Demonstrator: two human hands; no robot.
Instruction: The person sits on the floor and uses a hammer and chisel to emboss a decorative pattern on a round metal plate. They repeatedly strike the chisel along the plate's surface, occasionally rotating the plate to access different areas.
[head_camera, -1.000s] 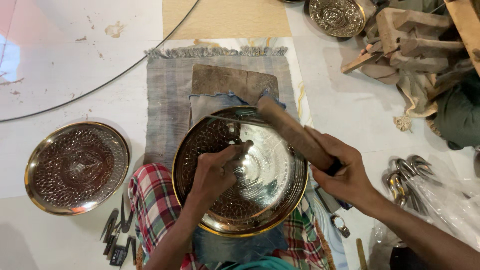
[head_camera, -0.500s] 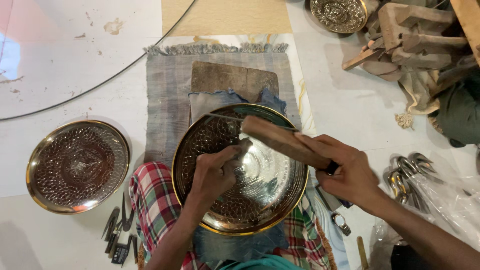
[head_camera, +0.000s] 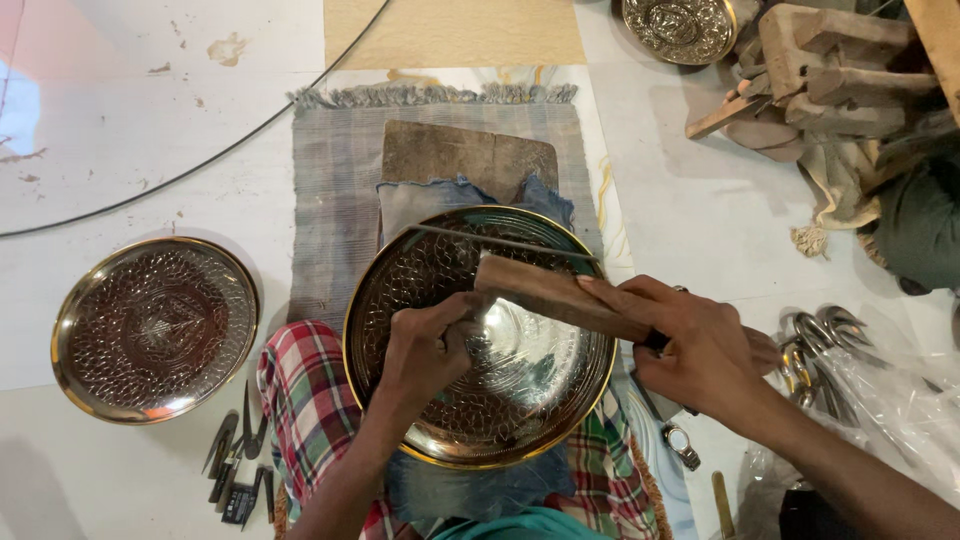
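I see the L hand (head_camera: 425, 345) clenched on a small punch or chisel, tip on the big engraved brass plate (head_camera: 480, 335), which sits on my lap over a plaid cloth (head_camera: 310, 400) at frame centre. R hand (head_camera: 700, 345) is gripping a wooden mallet (head_camera: 550, 295) by the handle, head just above the L hand's tool. Progress, my read: the rim band carries a scale-like pattern most of the way round, the centre disc is bare and shiny w/ only faint lines, so approx the outer work looks done and the middle left. At 9 o'clock lies a second patterned plate (head_camera: 155, 328), fully covered. At 7 o'clock a few small chisels (head_camera: 240, 465). At 12 a grey woven mat (head_camera: 340, 180) w/ a worn wood block (head_camera: 465, 155). At 1–2 o'clock wooden blocks (head_camera: 830, 60) and another brass dish (head_camera: 680, 25). Floor (head_camera: 120, 130) is pale, scuffed.
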